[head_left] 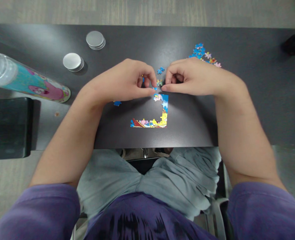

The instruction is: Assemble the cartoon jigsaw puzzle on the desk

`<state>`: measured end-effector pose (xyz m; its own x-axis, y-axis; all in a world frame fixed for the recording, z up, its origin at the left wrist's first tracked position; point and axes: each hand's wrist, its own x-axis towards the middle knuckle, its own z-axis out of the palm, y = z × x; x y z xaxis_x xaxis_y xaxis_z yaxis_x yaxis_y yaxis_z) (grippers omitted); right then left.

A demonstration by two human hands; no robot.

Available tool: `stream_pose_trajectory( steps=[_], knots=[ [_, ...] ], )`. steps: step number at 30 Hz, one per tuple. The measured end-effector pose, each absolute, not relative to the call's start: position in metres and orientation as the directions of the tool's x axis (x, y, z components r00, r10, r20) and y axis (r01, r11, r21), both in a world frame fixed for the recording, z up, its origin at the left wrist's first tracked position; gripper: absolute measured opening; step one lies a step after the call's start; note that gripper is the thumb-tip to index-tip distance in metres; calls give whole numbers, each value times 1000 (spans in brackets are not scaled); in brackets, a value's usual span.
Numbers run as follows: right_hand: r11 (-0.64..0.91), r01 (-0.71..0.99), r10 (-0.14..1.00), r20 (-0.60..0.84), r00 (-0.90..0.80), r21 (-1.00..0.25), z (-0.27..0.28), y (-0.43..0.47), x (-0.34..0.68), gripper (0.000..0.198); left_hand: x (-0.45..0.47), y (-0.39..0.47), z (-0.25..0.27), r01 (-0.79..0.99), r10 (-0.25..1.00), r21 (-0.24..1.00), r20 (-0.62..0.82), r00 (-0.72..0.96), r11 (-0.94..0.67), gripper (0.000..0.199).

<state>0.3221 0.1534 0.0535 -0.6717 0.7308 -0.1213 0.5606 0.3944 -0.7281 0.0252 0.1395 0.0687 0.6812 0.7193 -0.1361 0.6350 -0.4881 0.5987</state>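
Observation:
My left hand [134, 80] is closed, thumb and fingertips pinching a small blue jigsaw puzzle piece [155, 88] just above the partly joined puzzle. Opposite it, my right hand [191, 77] is curled, thumb close to the forefinger; whether anything is between them I cannot make out. The joined puzzle strip [164, 115] lies flat, running along its bottom and up its right side. Between my hands are a greenish-brown piece [159, 82] and a loose blue piece [160, 70]. Another blue piece [117, 103] lies below my left wrist, and more are partly hidden by that hand.
A pile of loose puzzle pieces [199, 51] lies beyond my right hand on the dark table [147, 140]. Two stacks of round silvery discs [94, 39] [72, 61] stand at the back left. Further left are a printed clear-topped tube [37, 81] and a black box-shaped object [13, 128].

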Motion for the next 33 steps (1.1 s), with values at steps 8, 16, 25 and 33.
stream_pose_trajectory(
  steps=[8,16,25,33],
  knots=[
    [440,491,674,-86,-734,-752,49,157,333,45,3,154,62,748,845,491,-43,533,-447,39],
    [420,513,678,-116,-726,-749,49,162,342,48,-5,152,77,808,879,446,-90,469,-386,64],
    [409,500,690,-99,-717,-763,42,161,337,53,-11,156,75,803,867,467,-136,479,-370,56],
    [452,485,750,25,-661,-748,36,164,339,50,-19,173,43,706,887,576,74,456,-411,28]
  ],
)
